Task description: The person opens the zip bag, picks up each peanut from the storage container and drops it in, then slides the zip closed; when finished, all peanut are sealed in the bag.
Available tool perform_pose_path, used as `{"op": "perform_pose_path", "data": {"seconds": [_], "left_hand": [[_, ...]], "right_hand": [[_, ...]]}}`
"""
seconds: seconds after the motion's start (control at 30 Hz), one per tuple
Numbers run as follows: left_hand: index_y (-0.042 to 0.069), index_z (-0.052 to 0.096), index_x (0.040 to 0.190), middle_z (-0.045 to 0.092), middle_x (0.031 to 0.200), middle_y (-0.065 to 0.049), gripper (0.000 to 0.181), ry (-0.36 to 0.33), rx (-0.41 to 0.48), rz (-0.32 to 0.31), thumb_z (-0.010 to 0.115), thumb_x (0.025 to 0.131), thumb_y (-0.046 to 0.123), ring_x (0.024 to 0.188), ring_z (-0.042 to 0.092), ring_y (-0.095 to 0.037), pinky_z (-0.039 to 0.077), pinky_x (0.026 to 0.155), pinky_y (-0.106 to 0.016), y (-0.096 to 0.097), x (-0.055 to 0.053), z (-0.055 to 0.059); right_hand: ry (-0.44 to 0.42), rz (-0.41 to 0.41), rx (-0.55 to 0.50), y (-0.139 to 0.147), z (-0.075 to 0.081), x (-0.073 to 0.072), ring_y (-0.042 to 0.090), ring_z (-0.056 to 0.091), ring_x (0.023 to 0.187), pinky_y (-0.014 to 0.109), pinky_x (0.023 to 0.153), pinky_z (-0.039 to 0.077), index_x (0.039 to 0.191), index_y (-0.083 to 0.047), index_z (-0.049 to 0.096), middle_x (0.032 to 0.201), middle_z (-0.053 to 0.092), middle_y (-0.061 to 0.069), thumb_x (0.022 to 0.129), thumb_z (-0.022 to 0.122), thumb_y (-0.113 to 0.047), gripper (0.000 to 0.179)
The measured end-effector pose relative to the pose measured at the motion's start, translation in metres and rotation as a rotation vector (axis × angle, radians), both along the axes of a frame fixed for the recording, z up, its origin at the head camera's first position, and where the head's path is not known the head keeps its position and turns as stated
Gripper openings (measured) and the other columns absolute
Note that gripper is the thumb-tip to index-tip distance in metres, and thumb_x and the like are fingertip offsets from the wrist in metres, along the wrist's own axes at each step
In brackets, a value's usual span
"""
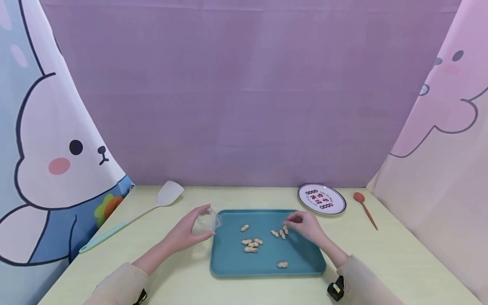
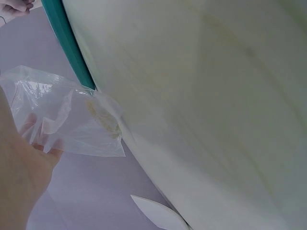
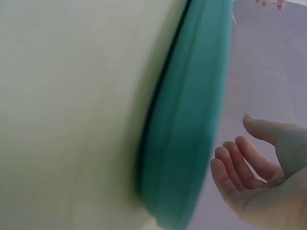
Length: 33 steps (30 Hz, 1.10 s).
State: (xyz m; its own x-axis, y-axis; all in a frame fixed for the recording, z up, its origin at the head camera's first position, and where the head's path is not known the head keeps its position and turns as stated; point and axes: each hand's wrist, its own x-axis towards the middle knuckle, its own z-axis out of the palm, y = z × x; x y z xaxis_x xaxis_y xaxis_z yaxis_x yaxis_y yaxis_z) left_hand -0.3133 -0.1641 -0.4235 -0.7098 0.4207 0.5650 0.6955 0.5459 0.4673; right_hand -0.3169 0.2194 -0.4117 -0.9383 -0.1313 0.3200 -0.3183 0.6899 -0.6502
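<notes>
My left hand (image 1: 188, 228) holds a clear plastic bag (image 1: 205, 222) by the left edge of the teal tray (image 1: 267, 272). Its fingers show through the film in the left wrist view, where something yellowish-tan lies in the far end of the bag (image 2: 62, 120). Over the tray's right side, my right hand (image 1: 306, 228) reaches down with its fingertips close to a peanut (image 1: 286, 229). The right wrist view shows that hand's fingers loosely bent and the thumb apart from them, nothing between. Several more peanuts (image 1: 250, 250) lie scattered on the tray.
On the left of the table lies a spatula (image 1: 169, 194) with a pale green handle. A white patterned plate (image 1: 322, 199) sits behind the tray at right, and a red-brown spoon (image 1: 359, 197) lies further right. A purple cloth (image 1: 244, 106) hangs at the back.
</notes>
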Motion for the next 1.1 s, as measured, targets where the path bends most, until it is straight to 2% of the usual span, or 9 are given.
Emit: {"op": "perform_pose_path", "data": {"seconds": [0.3, 0.7, 0.9, 1.1], "left_hand": [[0.005, 0.042, 0.137, 0.061, 0.121, -0.004, 0.074, 0.0, -0.005, -0.005, 0.078, 0.076, 0.026, 0.116, 0.056, -0.023, 0.045, 0.096, -0.046, 0.0002, 0.001, -0.0007], [0.006, 0.041, 0.137, 0.061, 0.122, -0.004, 0.073, -0.018, -0.019, -0.003, 0.077, 0.077, 0.027, 0.116, 0.056, -0.023, 0.045, 0.097, -0.046, 0.0008, 0.0023, 0.001], [0.005, 0.041, 0.137, 0.061, 0.122, -0.004, 0.074, -0.019, -0.024, 0.002, 0.078, 0.077, 0.026, 0.116, 0.056, -0.023, 0.045, 0.098, -0.046, 0.0015, 0.0033, 0.0018], [0.005, 0.041, 0.137, 0.061, 0.121, -0.003, 0.073, -0.013, -0.025, 0.006, 0.078, 0.076, 0.025, 0.116, 0.056, -0.022, 0.045, 0.097, -0.045, 0.0013, 0.0032, 0.0011]], "right_hand": [[-0.126, -0.015, 0.099, -0.0002, -0.0028, 0.0023, 0.016, 0.061, 0.074, 0.027, 0.063, 0.05, 0.094, 0.002, 0.068, 0.08, 0.067, 0.005, 0.078, 0.074, -0.013, 0.022], [-0.145, 0.005, 0.143, -0.0018, -0.0058, -0.0013, 0.012, 0.058, 0.069, 0.025, 0.058, 0.048, 0.085, -0.001, 0.07, 0.078, 0.066, 0.004, 0.079, 0.073, -0.009, 0.01], [-0.145, 0.037, 0.181, -0.0007, -0.0057, -0.0012, 0.011, 0.058, 0.07, 0.026, 0.06, 0.049, 0.081, -0.004, 0.073, 0.08, 0.069, 0.004, 0.078, 0.073, -0.012, 0.009], [-0.161, 0.029, 0.166, 0.0, -0.0061, -0.0006, 0.011, 0.057, 0.07, 0.026, 0.06, 0.048, 0.08, -0.005, 0.071, 0.078, 0.066, 0.002, 0.078, 0.074, -0.012, 0.007]]}}
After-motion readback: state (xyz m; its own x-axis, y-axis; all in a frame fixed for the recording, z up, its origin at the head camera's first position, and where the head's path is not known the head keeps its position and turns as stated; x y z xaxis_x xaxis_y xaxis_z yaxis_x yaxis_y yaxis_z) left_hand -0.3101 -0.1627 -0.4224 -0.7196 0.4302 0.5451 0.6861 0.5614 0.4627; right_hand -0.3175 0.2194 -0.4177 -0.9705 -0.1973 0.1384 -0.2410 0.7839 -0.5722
